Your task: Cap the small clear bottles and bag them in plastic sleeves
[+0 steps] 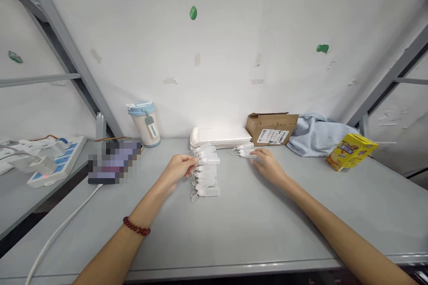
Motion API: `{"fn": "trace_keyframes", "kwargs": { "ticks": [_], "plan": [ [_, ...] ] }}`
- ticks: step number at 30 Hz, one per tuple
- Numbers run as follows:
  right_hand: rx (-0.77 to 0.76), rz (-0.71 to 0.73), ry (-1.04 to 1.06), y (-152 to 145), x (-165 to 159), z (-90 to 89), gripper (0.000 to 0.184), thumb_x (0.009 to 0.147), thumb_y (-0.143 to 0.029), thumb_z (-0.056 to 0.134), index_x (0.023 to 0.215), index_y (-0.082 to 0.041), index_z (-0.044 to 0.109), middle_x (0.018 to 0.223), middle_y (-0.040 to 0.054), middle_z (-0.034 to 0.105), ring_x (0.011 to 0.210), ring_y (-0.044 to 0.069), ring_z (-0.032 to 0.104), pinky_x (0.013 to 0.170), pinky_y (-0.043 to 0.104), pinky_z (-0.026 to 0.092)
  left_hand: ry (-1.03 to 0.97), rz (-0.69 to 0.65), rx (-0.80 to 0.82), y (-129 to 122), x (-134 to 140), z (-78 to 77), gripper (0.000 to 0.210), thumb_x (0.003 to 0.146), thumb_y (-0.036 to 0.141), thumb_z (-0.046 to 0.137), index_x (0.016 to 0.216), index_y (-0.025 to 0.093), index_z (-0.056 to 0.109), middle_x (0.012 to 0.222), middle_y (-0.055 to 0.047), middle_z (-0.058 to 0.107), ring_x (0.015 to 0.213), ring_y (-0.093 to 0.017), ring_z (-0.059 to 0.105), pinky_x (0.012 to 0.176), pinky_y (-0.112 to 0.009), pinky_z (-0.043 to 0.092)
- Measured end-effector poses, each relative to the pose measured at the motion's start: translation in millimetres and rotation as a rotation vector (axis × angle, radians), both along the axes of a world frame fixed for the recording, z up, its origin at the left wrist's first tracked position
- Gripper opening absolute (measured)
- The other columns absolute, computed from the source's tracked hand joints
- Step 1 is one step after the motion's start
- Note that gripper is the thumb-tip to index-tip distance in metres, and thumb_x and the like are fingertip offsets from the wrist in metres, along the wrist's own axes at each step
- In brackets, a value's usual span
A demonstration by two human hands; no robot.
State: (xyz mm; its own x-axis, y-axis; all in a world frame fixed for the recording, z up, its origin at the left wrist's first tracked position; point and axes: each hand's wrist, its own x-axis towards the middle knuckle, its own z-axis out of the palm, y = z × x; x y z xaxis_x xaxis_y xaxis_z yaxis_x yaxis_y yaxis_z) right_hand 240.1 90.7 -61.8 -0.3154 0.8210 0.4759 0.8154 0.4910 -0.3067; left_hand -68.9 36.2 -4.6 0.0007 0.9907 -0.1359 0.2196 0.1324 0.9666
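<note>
A column of several small, translucent white tag-like pieces with thin string loops (207,192) lies on the table in front of me. My left hand (179,170), wearing a dark red bead bracelet, is closed in a pinch at the string end of one piece (210,160) near the top of that column. To the right, a smaller group of the same pieces (246,147) lies with its strings pointing left. My right hand (269,167) has its thumb and fingertips closed on the right end of the nearest piece (247,154) there.
Behind the pieces sits a stack of white flat packets (222,134), beside an opened cardboard box (272,130). A light blue cloth (314,136) and a yellow drink carton (349,152) are at right. At left stand a tumbler (145,124), a blurred device with a cable (113,163) and a power strip (60,164).
</note>
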Motion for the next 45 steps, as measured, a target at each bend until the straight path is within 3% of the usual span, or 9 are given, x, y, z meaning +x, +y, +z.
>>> {"fn": "trace_keyframes", "kwargs": {
  "ticks": [17, 30, 37, 45],
  "plan": [
    [0.008, 0.029, 0.023, 4.2, 0.3, -2.4, 0.025, 0.082, -0.020, 0.048, 0.103, -0.016, 0.061, 0.110, 0.0113, 0.058, 0.103, 0.025, 0.051, 0.093, 0.042, 0.041, 0.008, 0.083, -0.028, 6.4, -0.1, -11.0, 0.021, 0.063, 0.033, 0.059, 0.059, 0.012, 0.058, 0.046, 0.003, 0.047, 0.042, -0.007, 0.038, 0.042, -0.020, 0.027],
    [-0.036, 0.004, 0.055, 1.3, -3.0, 1.1, 0.021, 0.079, -0.018, 0.050, 0.097, -0.018, 0.062, 0.094, 0.0093, 0.064, 0.094, 0.025, 0.055, 0.083, 0.040, 0.045, 0.060, 0.264, 0.119, 1.7, 4.2, 1.2, 0.027, 0.064, 0.033, 0.054, 0.076, 0.011, 0.066, 0.057, 0.003, 0.050, 0.044, -0.007, 0.037, 0.045, -0.021, 0.029],
    [0.005, 0.012, 0.123, -8.3, -9.2, 14.0, 0.022, 0.083, -0.024, 0.045, 0.098, -0.016, 0.060, 0.092, 0.0100, 0.063, 0.090, 0.023, 0.057, 0.081, 0.038, 0.046, 0.067, 0.224, 0.203, -3.9, 9.8, 3.8, 0.025, 0.068, 0.033, 0.054, 0.075, 0.013, 0.066, 0.054, 0.005, 0.046, 0.046, -0.007, 0.035, 0.046, -0.020, 0.029],
    [-0.090, 0.078, 0.392, -45.2, -32.0, 43.7, 0.025, 0.086, -0.038, 0.046, 0.098, -0.020, 0.059, 0.096, 0.0058, 0.065, 0.082, 0.019, 0.059, 0.073, 0.034, 0.049, 0.068, -0.001, 0.229, -16.2, 26.1, 5.9, 0.028, 0.074, 0.042, 0.054, 0.072, 0.015, 0.063, 0.055, 0.004, 0.046, 0.047, -0.008, 0.036, 0.046, -0.021, 0.029]
  ]
}}
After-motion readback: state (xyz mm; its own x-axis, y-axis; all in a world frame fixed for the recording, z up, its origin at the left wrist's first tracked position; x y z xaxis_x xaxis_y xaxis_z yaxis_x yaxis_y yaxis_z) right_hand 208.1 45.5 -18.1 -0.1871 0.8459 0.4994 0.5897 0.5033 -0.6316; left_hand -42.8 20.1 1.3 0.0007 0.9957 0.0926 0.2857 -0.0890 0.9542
